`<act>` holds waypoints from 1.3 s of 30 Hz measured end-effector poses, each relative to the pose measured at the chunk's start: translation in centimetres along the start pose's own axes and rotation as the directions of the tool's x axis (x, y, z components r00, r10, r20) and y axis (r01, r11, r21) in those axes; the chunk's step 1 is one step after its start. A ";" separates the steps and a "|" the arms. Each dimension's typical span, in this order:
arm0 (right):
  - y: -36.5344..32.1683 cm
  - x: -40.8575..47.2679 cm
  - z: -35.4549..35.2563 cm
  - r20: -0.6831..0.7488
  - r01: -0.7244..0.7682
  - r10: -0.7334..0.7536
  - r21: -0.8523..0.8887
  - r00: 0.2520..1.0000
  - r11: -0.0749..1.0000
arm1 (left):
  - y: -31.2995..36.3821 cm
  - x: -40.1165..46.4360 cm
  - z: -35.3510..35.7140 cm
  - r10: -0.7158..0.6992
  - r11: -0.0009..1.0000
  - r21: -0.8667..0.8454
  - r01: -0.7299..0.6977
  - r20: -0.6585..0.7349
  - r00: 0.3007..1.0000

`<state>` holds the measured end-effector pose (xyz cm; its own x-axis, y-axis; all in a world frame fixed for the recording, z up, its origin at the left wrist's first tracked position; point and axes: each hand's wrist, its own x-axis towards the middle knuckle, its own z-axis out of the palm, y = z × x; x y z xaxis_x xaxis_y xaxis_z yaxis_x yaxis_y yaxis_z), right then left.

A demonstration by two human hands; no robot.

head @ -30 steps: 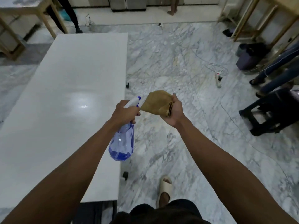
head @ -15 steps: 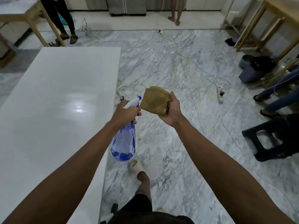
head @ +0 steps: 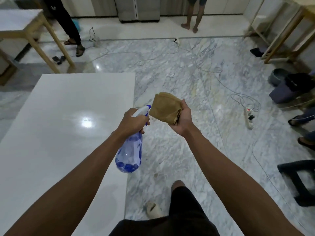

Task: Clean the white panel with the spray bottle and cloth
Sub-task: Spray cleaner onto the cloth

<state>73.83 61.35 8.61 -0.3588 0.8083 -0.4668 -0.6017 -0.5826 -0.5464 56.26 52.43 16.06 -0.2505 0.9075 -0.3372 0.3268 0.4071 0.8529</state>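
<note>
The white panel (head: pixel 64 126) lies flat and low at the person's left, and its glossy top reflects a lamp. The left hand (head: pixel 132 122) grips the neck of the spray bottle (head: pixel 130 154), nozzle aimed at the folded brown cloth (head: pixel 164 107). The right hand (head: pixel 183 119) clasps this cloth just beside the nozzle, probably to wet it before wiping. Both are over the marble floor (head: pixel 187 82).
</note>
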 end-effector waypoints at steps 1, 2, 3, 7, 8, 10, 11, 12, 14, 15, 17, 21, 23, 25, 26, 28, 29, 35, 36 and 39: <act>-0.3 1.9 0.9 0.014 -0.011 0.011 0.004 1.000 1.000 | 0.2 1.6 -0.8 -0.009 1.000 -0.011 0.009 -0.014 1.000; -0.7 3.8 1.8 0.023 -0.026 0.026 0.000 0.999 1.000 | 0.3 3.3 -1.5 -0.017 1.000 -0.012 0.017 -0.028 0.999; -0.9 5.8 2.7 0.024 -0.040 0.040 -0.001 0.999 0.999 | 0.4 4.9 -2.1 -0.028 1.000 -0.006 0.027 -0.038 0.999; -1.5 15.0 5.7 0.045 -0.094 0.095 -0.039 0.994 0.995 | 0.7 12.3 -4.0 -0.086 0.996 -0.016 0.085 -0.084 0.993; -1.7 17.4 6.4 0.055 -0.111 0.114 -0.051 0.992 0.992 | 0.8 14.5 -4.3 -0.100 0.995 -0.025 0.098 -0.097 0.990; -2.1 22.4 7.6 0.073 -0.157 0.163 -0.083 0.984 0.984 | 1.0 19.2 -5.0 -0.122 0.992 -0.017 0.121 -0.134 0.983; -2.5 24.9 8.3 0.082 -0.179 0.188 -0.103 0.979 0.978 | 1.2 21.5 -5.3 -0.135 0.991 -0.005 0.136 -0.154 0.979; -2.9 27.2 8.9 0.085 -0.203 0.213 -0.115 0.973 0.973 | 1.4 23.8 -5.7 -0.154 0.987 0.007 0.158 -0.167 0.974; -3.7 31.3 9.8 0.081 -0.250 0.262 -0.135 0.961 0.959 | 2.2 27.8 -6.5 -0.201 0.979 0.010 0.206 -0.179 0.963; -4.1 33.2 10.2 0.071 -0.270 0.283 -0.152 0.956 0.951 | 2.6 29.7 -6.9 -0.219 0.975 0.005 0.224 -0.187 0.958; -4.9 36.4 11.2 0.065 -0.301 0.315 -0.165 0.947 0.939 | 3.7 32.9 -7.8 -0.243 0.968 0.007 0.249 -0.199 0.949; -6.3 41.3 12.9 0.055 -0.358 0.370 -0.163 0.927 0.920 | 5.5 37.2 -8.7 -0.278 0.960 -0.019 0.280 -0.212 0.937; -6.6 43.1 13.7 0.048 -0.374 0.383 -0.143 0.922 0.917 | 5.9 39.0 -8.9 -0.290 0.957 -0.057 0.285 -0.219 0.932; -7.0 44.5 14.4 0.041 -0.383 0.391 -0.125 0.920 0.915 | 6.1 40.3 -9.0 -0.313 0.950 -0.101 0.297 -0.238 0.920; -7.1 45.1 14.6 0.033 -0.389 0.396 -0.121 0.918 0.913 | 6.1 41.0 -9.0 -0.328 0.944 -0.109 0.310 -0.242 0.913; -7.6 45.9 15.1 0.025 -0.395 0.400 -0.113 0.916 0.912 | 6.1 42.1 -9.1 -0.362 0.932 -0.105 0.347 -0.224 0.905; -7.9 46.2 15.2 0.029 -0.399 0.403 -0.105 0.915 0.911 | 6.1 42.6 -9.1 -0.376 0.926 -0.100 0.363 -0.213 0.902; -8.4 48.1 14.9 -0.032 -0.398 0.397 -0.086 0.917 0.913 | 5.9 44.2 -9.4 -0.353 0.935 -0.046 0.351 -0.205 0.913; -8.3 48.3 14.8 -0.047 -0.394 0.391 -0.083 0.919 0.915 | 5.8 44.4 -9.5 -0.345 0.938 -0.041 0.344 -0.203 0.916; -8.1 49.1 14.2 -0.107 -0.376 0.365 -0.113 0.925 0.920 | 5.5 44.8 -9.7 -0.334 0.941 -0.023 0.337 -0.217 0.917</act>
<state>50.95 107.01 0.01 -0.4746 0.5262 -0.7056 -0.3379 -0.8491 -0.4059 38.03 94.33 9.55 -0.5369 0.6742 -0.5072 0.2022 0.6865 0.6984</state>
